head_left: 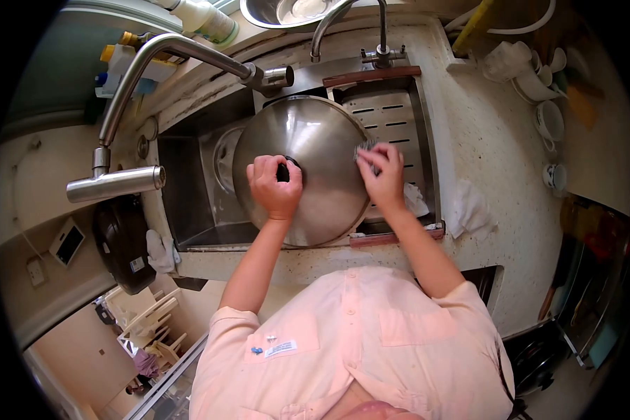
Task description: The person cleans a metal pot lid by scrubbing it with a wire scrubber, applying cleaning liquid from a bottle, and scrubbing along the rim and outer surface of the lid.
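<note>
Head view: a large, round, domed lid of brushed steel (329, 199) is laid across a rectangular steel sink (182, 189), its right side overlapping a slotted steel drain tray (407, 115). Its black knob (283, 172) is enclosed by the curled fingers of the left hand (274, 186). By the right hand (383, 173), slightly blurred, a grey, wiry scouring pad (363, 150) is pinched between thumb and fingers at the lid's right rim; how firmly cannot be told. If the rim were pressed hard there, the lid could be tipped or slid, particularly if the knob's hold were loosened; the pad could be dropped if its pinch were weak, and fingers could be scratched by its wire.

Counted are one lid, one knob, one pad, one tray, two reddish-brown bars, far (374, 75) and near (392, 237), and two curved steel taps, left (182, 43) and far (383, 56).
</note>
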Available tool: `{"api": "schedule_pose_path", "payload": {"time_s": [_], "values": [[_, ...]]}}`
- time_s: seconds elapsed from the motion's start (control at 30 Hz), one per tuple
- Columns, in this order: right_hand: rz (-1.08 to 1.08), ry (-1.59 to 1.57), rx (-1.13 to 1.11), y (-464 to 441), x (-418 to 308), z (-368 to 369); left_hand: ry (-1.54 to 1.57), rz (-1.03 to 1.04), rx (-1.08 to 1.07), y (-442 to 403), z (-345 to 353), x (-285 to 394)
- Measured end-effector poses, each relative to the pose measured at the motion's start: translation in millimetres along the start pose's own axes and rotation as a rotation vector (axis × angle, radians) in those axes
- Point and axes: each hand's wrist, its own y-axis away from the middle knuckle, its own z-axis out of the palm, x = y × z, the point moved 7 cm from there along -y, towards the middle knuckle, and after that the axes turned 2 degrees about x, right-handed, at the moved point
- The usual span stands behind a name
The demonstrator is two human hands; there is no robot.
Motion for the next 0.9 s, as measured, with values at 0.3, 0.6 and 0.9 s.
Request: {"api": "schedule_pose_path", "payload": {"time_s": [0.3,0.6,0.9], "values": [[0.094,0.071,0.02,-18,-5,16,-0.008,-0.007,0.02,1,0,-2],[-0.134,0.102,0.016,-11,-38,11,-0.001,-0.029,0.014,0,-1,-1],[-0.324,0.072,-0.113,11,-57,27,-0.005,-0.04,0.008,1,0,-3]]}}
